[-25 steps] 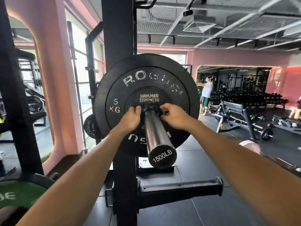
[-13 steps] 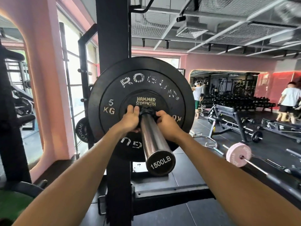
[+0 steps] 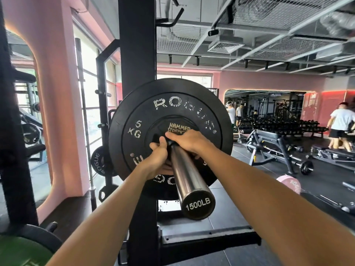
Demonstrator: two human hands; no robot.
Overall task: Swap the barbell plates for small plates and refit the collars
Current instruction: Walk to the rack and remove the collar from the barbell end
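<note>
Head view. A black 5 kg Rogue bumper plate (image 3: 171,120) sits on the chrome barbell sleeve (image 3: 187,171), which points toward the camera and ends in a cap marked 1500LB (image 3: 197,204). A smaller black plate labelled Hammer Strength (image 3: 177,125) lies flat against the bumper plate's face, around the sleeve. The bar rests in a black rack upright (image 3: 137,54).

Both hands meet where the sleeve enters the plates. The left hand (image 3: 159,154) is curled on the left side of the sleeve; the right hand (image 3: 187,142) wraps over the top and right. The fingers of both are closed on a dark collar (image 3: 170,143) against the small plate, of which only a sliver shows between them. Whether the collar is locked cannot be told.

Judgement: this is the collar-refit step on this end.

Hazards:
- A collar left short of the small plate would allow the plates to shift along the sleeve.
- Fingers sit between collar and plate; a sudden slide would pinch them.
- Uneven pressure from the two hands could cock the collar on the sleeve and jam it.
</note>
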